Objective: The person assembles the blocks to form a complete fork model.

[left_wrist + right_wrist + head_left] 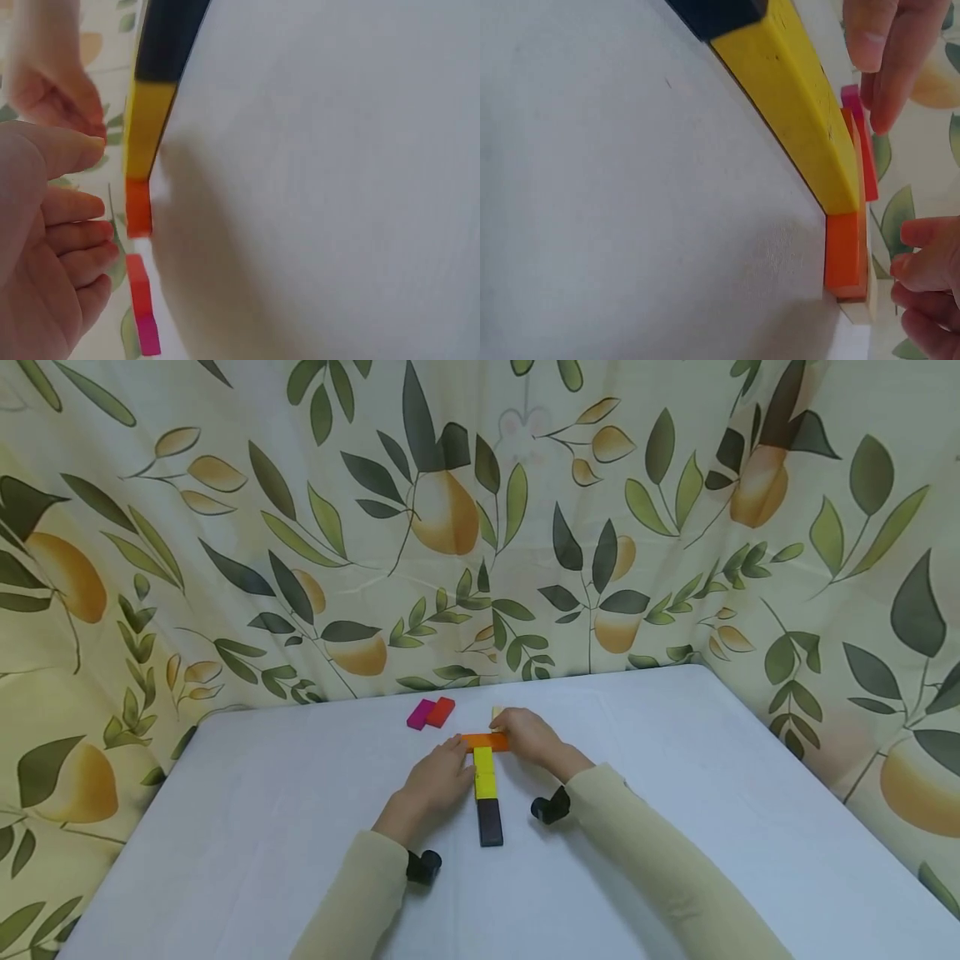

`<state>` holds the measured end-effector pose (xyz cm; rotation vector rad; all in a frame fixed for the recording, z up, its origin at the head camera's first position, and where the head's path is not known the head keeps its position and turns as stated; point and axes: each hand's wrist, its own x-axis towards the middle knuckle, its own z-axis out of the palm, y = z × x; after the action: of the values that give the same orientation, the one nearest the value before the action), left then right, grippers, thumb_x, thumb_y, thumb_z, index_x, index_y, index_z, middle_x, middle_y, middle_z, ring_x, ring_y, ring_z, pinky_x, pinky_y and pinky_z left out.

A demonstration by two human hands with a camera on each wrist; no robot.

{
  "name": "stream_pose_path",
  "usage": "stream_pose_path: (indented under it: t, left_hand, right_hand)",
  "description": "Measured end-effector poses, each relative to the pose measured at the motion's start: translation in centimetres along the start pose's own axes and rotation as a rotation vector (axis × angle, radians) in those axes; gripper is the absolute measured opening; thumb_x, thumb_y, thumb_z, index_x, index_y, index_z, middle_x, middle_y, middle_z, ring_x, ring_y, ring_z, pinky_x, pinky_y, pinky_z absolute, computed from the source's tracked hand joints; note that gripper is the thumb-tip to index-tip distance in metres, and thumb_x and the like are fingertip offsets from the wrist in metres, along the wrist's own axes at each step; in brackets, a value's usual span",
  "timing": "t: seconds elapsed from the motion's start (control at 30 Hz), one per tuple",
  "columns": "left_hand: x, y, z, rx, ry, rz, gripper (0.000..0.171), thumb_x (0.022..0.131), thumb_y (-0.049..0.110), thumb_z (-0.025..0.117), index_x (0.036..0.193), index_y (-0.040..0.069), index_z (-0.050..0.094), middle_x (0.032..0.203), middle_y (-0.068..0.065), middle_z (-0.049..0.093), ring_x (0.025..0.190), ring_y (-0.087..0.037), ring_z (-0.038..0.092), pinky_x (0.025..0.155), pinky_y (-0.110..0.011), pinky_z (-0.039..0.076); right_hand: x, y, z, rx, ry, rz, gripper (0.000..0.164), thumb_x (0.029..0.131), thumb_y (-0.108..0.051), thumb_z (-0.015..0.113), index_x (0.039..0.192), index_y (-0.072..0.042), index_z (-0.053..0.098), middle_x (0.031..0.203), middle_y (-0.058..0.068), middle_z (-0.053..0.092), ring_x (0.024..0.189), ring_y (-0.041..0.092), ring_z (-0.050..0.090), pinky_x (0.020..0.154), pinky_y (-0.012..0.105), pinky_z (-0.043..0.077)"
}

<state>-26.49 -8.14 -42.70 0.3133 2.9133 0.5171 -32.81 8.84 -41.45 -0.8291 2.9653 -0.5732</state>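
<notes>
Several blocks form a T on the white table. A black block (491, 822) and a yellow section (485, 773) make the stem, and an orange block (486, 742) lies crosswise at its far end. Beside the yellow section, my left hand (433, 781) has fingertips near the orange block's left end, with nothing in its grasp. My right hand (531, 737) hovers around the orange block's right end, fingers loosely bent and holding nothing. A pale wooden block (859, 309) sits against the orange one, partly hidden by the right hand in the head view.
A red block (441, 712) and a magenta block (421, 714) lie touching at the back, left of the T. The white table (247, 827) ends at a patterned fabric backdrop (442, 585), which also hangs along the sides.
</notes>
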Motion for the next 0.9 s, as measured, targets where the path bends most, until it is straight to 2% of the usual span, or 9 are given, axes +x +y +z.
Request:
stream_pose_path:
  t: [0.2, 0.53, 0.73, 0.9]
  left_hand:
    - [0.3, -1.0, -0.5, -0.026, 0.017, -0.041, 0.058, 0.092, 0.037, 0.052, 0.140, 0.008, 0.039, 0.145, -0.005, 0.033, 0.134, -0.020, 0.027, 0.104, -0.043, 0.028]
    - [1.0, -2.0, -0.7, -0.041, 0.025, -0.042, 0.061, 0.092, 0.036, 0.054, 0.142, 0.007, 0.035, 0.146, -0.007, 0.031, 0.135, -0.021, 0.025, 0.105, -0.043, 0.027]
    - [1.6, -3.1, -1.0, -0.019, 0.038, -0.048, 0.064, 0.091, 0.036, 0.054, 0.143, 0.006, 0.031, 0.147, -0.009, 0.029, 0.135, -0.023, 0.023, 0.105, -0.042, 0.027]
    - [2.3, -3.8, -1.1, 0.002, 0.049, -0.062, 0.067, 0.091, 0.036, 0.056, 0.143, 0.005, 0.030, 0.148, -0.010, 0.028, 0.135, -0.024, 0.022, 0.104, -0.043, 0.028]
  right_hand:
    - [-0.8, -0.7, 0.3, 0.077, -0.037, 0.039, 0.023, 0.084, -0.001, 0.064, 0.107, -0.003, 0.068, 0.101, 0.006, 0.066, 0.092, 0.020, 0.057, 0.091, 0.033, 0.045]
    - [-2.0, -2.0, 0.6, 0.116, -0.059, 0.029, 0.021, 0.087, -0.012, 0.064, 0.106, -0.004, 0.067, 0.101, 0.004, 0.065, 0.091, 0.017, 0.057, 0.088, 0.033, 0.046]
    - [-2.6, -3.1, 1.1, 0.095, -0.084, 0.030, 0.019, 0.085, -0.015, 0.066, 0.102, -0.006, 0.069, 0.098, 0.002, 0.065, 0.087, 0.015, 0.057, 0.084, 0.030, 0.048]
    - [-2.9, -3.2, 1.2, 0.024, -0.075, -0.021, 0.019, 0.084, -0.016, 0.067, 0.100, -0.006, 0.069, 0.099, 0.002, 0.064, 0.090, 0.015, 0.056, 0.086, 0.030, 0.047]
